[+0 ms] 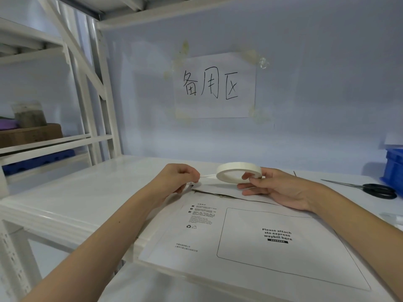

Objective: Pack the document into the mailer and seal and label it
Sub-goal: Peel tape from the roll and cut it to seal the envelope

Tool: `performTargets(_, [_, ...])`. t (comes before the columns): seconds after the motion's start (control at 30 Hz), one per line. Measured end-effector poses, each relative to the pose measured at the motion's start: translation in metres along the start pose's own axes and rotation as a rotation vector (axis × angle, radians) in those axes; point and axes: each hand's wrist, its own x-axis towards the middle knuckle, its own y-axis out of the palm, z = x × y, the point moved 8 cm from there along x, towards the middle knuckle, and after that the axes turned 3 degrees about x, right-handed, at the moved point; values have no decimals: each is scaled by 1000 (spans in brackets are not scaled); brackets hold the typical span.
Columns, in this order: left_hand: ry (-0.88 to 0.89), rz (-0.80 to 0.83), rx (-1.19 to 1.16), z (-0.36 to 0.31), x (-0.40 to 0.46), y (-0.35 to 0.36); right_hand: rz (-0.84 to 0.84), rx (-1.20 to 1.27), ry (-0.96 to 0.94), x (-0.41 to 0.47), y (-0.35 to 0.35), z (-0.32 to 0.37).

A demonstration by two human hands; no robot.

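A white mailer [239, 243] lies flat on the white table [104, 184], printed side up, with a waybill box and small text. Its far flap edge shows a dark gap line. My right hand [277, 188] holds a roll of white tape [238, 172] just above that far edge. My left hand [181, 177] pinches the free end of the tape, and a short strip is stretched between hand and roll. Something small and dark-tipped pokes out under my left hand. The document is not visible.
Black-handled scissors [370, 189] lie on the table at the right. A blue plastic crate [394, 168] stands at the far right edge. White metal shelving [65, 138] with a cardboard box [30, 134] is at the left. A handwritten paper sign [214, 86] is taped to the wall.
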Motion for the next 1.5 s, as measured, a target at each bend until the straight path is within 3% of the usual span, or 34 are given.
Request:
performTargets(0.23, [22,-6,17,1,1,-1,-1,-11,4,0,0,0])
performTargets(0.9, [-34,80,-313,-2,0,8,-3,-36,16,-1,1,0])
performTargets(1.03, [-3,98,-264,0,3,8,-7,-53,23,-1,2,1])
performTargets(1.5, [1,-63,-207,3,4,-7,1,-103,24,-2,3,2])
